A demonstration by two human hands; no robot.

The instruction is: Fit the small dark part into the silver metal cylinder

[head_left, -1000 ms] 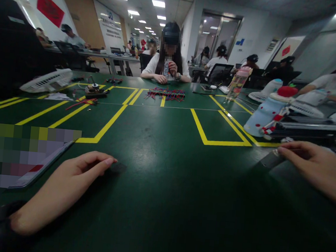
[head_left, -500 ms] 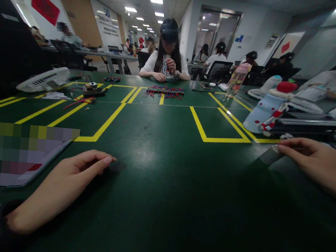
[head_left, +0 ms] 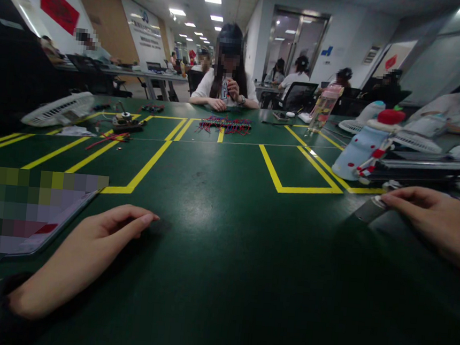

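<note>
On the left, my left hand (head_left: pixel 105 239) rests low over the green table (head_left: pixel 220 279), thumb and fingers pressed together in a pinch. Whatever lies between those fingertips, if anything, is hidden. At the right, my right hand (head_left: pixel 431 219) pinches the upper end of a short grey cylinder (head_left: pixel 369 209) with a pale metallic tip. The cylinder leans over the tabletop, its lower end in shadow, so I cannot tell whether it touches. A flat tablet-like panel (head_left: pixel 43 236), partly pixelated, lies beside my left hand.
Yellow tape (head_left: pixel 311 191) marks areas on the table. Beyond is a row of red and blue wired parts (head_left: pixel 226 125), with a co-worker (head_left: pixel 225 83) seated behind. A blue bottle (head_left: pixel 354 154) stands near my right hand; a white fan (head_left: pixel 60 109) lies far left.
The view has shifted very slightly. Both hands keep their places, and the grey cylinder stays in my right hand's pinch.
</note>
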